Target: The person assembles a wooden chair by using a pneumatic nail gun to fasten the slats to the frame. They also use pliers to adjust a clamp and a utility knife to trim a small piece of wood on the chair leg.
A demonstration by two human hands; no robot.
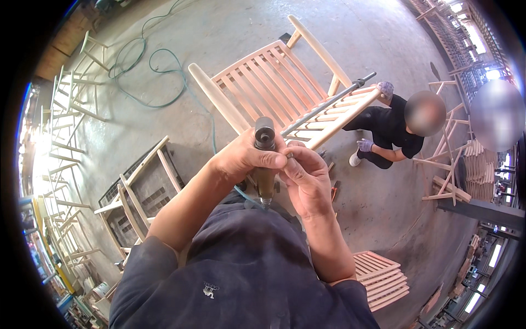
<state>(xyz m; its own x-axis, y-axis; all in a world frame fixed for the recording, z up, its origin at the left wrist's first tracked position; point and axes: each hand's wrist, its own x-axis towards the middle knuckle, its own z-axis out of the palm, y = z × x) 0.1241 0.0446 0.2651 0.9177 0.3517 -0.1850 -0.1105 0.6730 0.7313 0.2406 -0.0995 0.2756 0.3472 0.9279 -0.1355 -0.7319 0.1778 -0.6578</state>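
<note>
My left hand (244,156) is wrapped round an air tool (265,131) with a dark round barrel that faces up. A teal hose joins the bottom end of the tool. Beside the barrel, my right hand (307,181) is closed in a pinch, its thumb and fingertips touching the left thumb. Something very small seems to sit between these fingertips, too small to name. Just ahead stands a slatted wooden chair (268,82) with pale arms. A grey bar clamp (329,104) lies across it, along the slatted back.
A co-worker (397,123) in black, with gloves, crouches at the chair's right and holds the clamp end. The air hose (212,129) trails over the floor. Wooden frames (137,203) lie at left, chair frames (71,126) line the far left, and slatted panels (381,279) lie lower right.
</note>
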